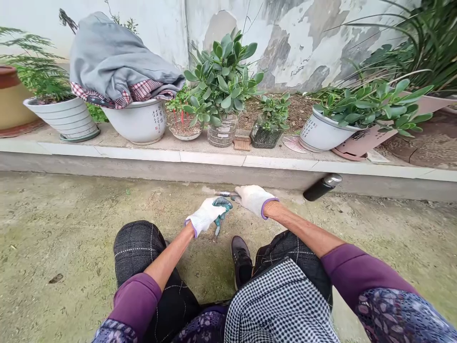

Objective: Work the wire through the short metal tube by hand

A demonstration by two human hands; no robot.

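A slim tool (224, 193) with a metal-looking band sits low over the concrete ground (71, 247), near the foot of a ledge (210, 156). The white-gloved right hand (254, 199) is closed on its right end. The left hand (207, 215), gloved too, curls just nearer; I can't tell whether it grips the greyish piece (216, 232) below its fingers. To the right a black bottle (322, 187) leans by the ledge, which bars the far side, bearing a leafy plant (228, 78), a small brush (242, 143) and, farther left, a cloth-draped white pot (135, 123).
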